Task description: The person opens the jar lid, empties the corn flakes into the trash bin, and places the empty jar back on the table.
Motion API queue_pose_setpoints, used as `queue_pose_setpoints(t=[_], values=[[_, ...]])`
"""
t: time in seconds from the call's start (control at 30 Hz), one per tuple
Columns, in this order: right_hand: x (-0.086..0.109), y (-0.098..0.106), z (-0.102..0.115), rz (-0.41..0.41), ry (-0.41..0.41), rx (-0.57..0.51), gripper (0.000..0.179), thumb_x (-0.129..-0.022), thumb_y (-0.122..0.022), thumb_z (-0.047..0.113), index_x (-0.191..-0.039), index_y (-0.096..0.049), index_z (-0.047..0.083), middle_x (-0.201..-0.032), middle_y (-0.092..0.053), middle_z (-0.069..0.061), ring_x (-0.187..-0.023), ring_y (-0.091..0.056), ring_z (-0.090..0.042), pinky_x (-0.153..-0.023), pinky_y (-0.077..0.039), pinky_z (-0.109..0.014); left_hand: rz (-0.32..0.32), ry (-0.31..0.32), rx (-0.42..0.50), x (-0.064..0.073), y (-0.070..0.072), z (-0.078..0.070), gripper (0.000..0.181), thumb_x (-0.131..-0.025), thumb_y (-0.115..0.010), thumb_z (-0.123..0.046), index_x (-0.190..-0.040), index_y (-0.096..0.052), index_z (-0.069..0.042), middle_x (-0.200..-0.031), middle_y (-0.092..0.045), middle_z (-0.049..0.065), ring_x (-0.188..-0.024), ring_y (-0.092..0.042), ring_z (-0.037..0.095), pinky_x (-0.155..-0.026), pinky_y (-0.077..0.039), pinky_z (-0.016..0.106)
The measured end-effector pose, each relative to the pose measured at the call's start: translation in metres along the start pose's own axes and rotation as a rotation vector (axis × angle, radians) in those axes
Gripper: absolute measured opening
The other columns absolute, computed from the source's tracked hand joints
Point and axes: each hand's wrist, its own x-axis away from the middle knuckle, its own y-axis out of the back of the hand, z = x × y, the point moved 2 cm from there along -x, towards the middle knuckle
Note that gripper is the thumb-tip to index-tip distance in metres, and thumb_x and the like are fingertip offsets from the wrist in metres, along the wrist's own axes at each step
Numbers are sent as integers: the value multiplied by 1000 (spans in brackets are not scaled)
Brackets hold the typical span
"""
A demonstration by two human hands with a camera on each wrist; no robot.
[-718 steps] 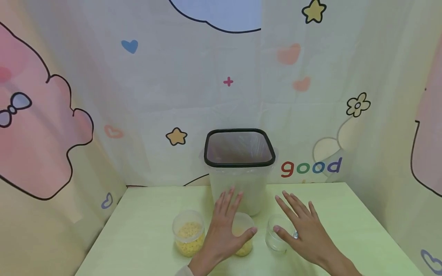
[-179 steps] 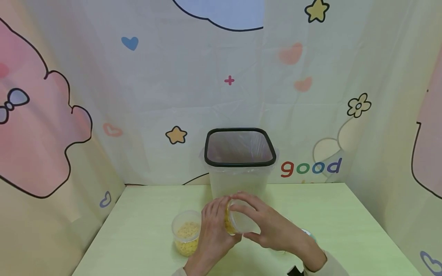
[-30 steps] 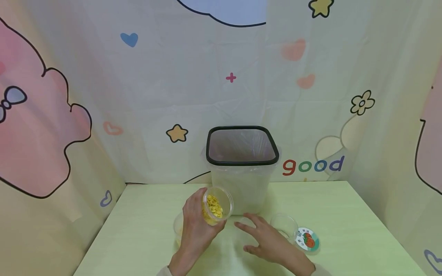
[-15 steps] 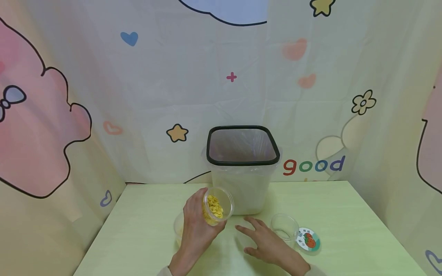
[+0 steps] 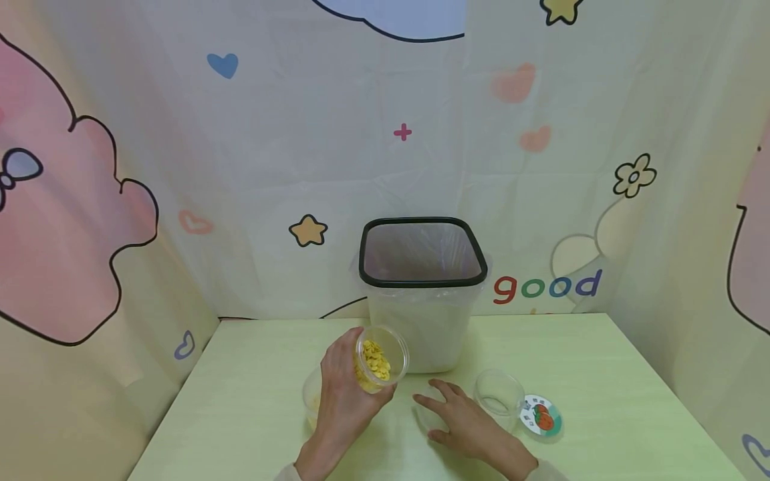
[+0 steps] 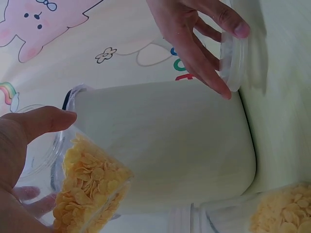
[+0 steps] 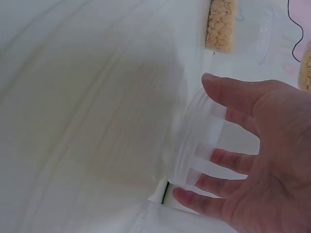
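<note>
My left hand [image 5: 349, 384] grips a clear plastic jar [image 5: 394, 347] partly filled with yellow flakes [image 5: 375, 361]. The jar is tilted, its uncovered mouth facing right and toward me, in front of the bin. Low over the table, my right hand [image 5: 472, 421] spans a clear round lid [image 7: 197, 141], thumb on one edge and fingers around the other. In the left wrist view the lid [image 6: 234, 62] sits right at the tabletop. A second jar of flakes [image 7: 221, 26] stands on the table, mostly hidden behind my left hand in the head view.
A pale bin [image 5: 421, 327] with a black rim and plastic liner stands at the back middle. Right of my right hand are a clear, empty-looking container [image 5: 499, 394] and a round printed disc [image 5: 541, 415] with red fruit on it. A patterned cloth [image 5: 289, 153] encloses the table [image 5: 252, 374].
Six seconds ago both hands were on the jar; since then its lid has come off and my right hand has carried it down to the table. In the last second both hands barely move.
</note>
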Motion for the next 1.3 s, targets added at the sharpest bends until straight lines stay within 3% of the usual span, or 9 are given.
queue_pose_setpoints(t=[0.4, 0.63, 0.9, 1.1, 1.3], values=[[1, -7, -7, 39, -14, -48, 58, -86, -74, 31, -139, -55, 17, -147, -44, -24, -126, -49, -49, -90, -51, -60, 10, 8, 12, 1, 0, 0, 99, -52, -95, -24, -137, -46, -11, -125, -56, 5, -119, -50, 24, -100, -40, 46], [-1, -11, -9, 91, -59, -78, 57, -87, -72, 34, -139, -56, 17, -151, -41, -23, -134, -42, -50, -99, -45, -63, 6, 5, 7, 2, 1, 2, 99, -52, -95, -24, -137, -46, -10, -125, -56, 5, -118, -50, 23, -98, -41, 45], [-3, -14, -9, 91, -84, -49, 63, -88, -69, 44, -143, -52, 20, -154, -39, -19, -140, -39, -45, -107, -36, -65, 15, 10, 6, 2, 3, 3, 100, -53, -95, -24, -138, -44, -12, -126, -56, 4, -119, -49, 24, -99, -41, 46], [-2, -14, -6, 51, -55, -3, 66, -89, -64, 51, -147, -46, 24, -156, -37, -17, -142, -35, -43, -108, -33, -67, 34, 31, 5, 3, 6, 3, 101, -53, -95, -25, -139, -43, -13, -127, -54, 5, -121, -48, 24, -101, -40, 47], [0, -8, 2, -58, -15, 49, 66, -91, -62, 52, -148, -45, 22, -156, -38, -15, -145, -31, -43, -108, -32, -68, 19, 9, 7, 2, 7, 4, 100, -53, -95, -25, -139, -44, -12, -125, -55, 5, -119, -49, 24, -100, -41, 47]])
